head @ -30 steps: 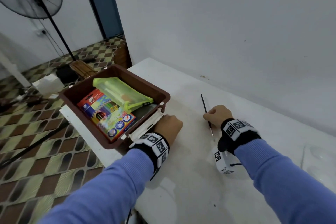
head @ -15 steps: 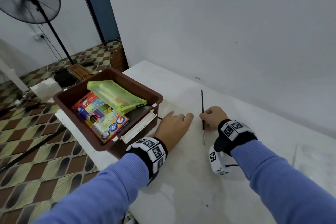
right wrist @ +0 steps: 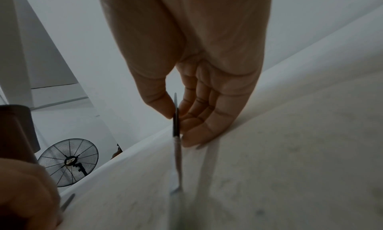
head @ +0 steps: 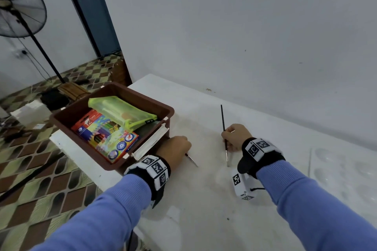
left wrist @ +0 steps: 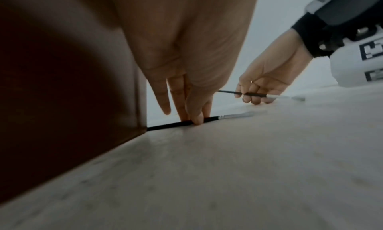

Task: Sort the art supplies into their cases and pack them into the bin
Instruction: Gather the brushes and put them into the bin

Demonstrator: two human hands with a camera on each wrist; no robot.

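Head view: left of centre, a brown rectangular plastic bin (head: 167, 111) stands on the white table (head: 204, 199), holding a lime-green translucent zip pouch (head: 120, 109) and a colourful cardboard box of coloured pencils (head: 106, 134). Just right of the bin, the left hand (head: 175, 150) pinches a thin black-handled paintbrush (head: 191, 160) against the tabletop. Right of centre, the right hand (head: 236, 136) grips a second slim black paintbrush (head: 223, 120).

Left wrist view: at centre, the left thumb and fingers (left wrist: 199, 117) press the brush handle onto the table beside the bin wall.

Right wrist view: at centre, the right thumb and fingers (right wrist: 196, 119) clasp the second brush, its bristle end low over the table.
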